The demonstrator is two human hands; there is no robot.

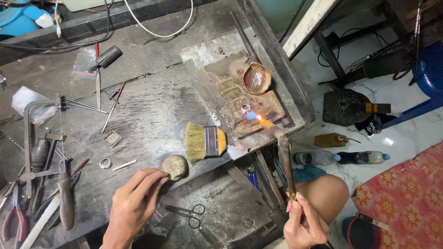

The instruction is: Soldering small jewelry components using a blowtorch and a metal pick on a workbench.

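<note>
Scarred and dark, the wooden worktop (152, 106) fills the upper left and middle of the frame, with a pale tiled floor at the right. At the lower right, the right hand (304, 223) is clenched around the handle end of a long torch (284, 157), held far back so the fingers stay clear of the heat; its flame (258, 119) plays on a small ring-like piece (246, 109) lying on a charred soldering block (240, 99) near the worktop's right edge. At the lower middle, the left hand (136, 203) is loosely curled, fingertips touching a rounded tan lump (175, 166) at the front edge, holding nothing else. Just beside the lump lies a flat brush (205, 142). A shallow coppery dish (256, 78) sits on the block above the flame. Scissors (187, 214) lie on a lower shelf, and pliers (14, 221) at the far left.
</note>
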